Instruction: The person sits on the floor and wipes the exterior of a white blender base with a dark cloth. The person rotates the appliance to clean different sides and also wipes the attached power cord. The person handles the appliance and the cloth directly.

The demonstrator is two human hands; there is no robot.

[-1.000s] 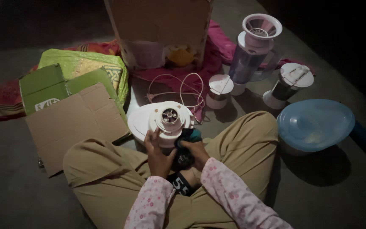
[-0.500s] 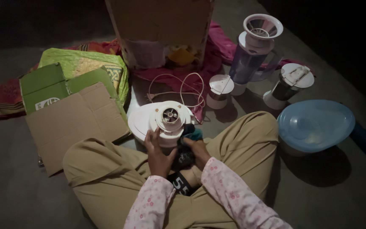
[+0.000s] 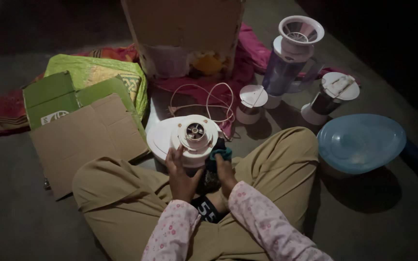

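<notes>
The white mixer base [image 3: 189,140] is held by the left hand [image 3: 180,174] and wiped with a dark cloth [image 3: 217,157] gripped in the right hand [image 3: 224,171] — a slow turn seems needed.

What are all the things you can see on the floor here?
mixer base: 1, white, in the lap
cloth: 1, dark teal, against the base
cord: 1, white, behind the base
jars: 3, white-lidded, right rear
basin: 1, blue, right
carton: 1, brown, rear
flat cardboard: 1, brown and green, left
fabrics: several, green, pink, red, rear
left hand: 1, steadies the base
right hand: 1, presses the cloth
</notes>
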